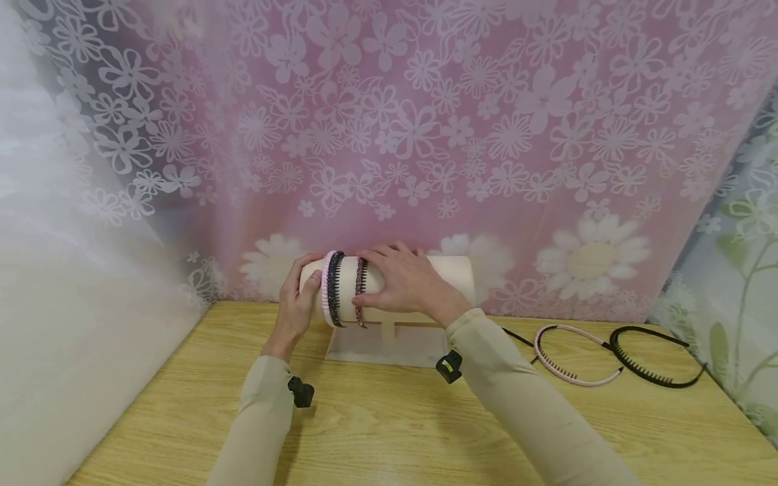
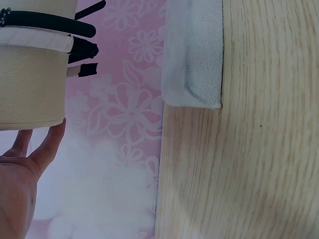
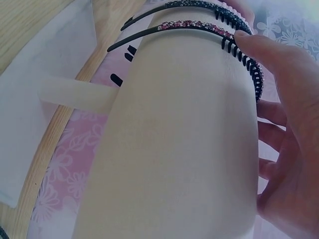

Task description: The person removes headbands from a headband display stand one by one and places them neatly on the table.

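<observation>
A cream cylindrical headband stand (image 1: 454,273) lies sideways on its short post above a pale base (image 1: 383,351). On its left part sit a pale pink headband (image 1: 326,290) and a dark glittery headband (image 1: 334,297), side by side. To their right is a red-pink rhinestone headband (image 1: 359,307) with black comb teeth. My left hand (image 1: 294,309) grips the cylinder's left end, thumb in front. My right hand (image 1: 407,280) lies over the cylinder's top; in the right wrist view its thumb (image 3: 256,47) presses the rhinestone headband, and the other fingers reach round the far side.
At the right of the wooden table (image 1: 377,425) lie a pink toothed headband (image 1: 580,383) and a black toothed headband (image 1: 662,383), touching or nearly so. Part of another black band (image 1: 516,335) shows beside them. A flowered pink curtain (image 1: 389,135) hangs close behind the stand.
</observation>
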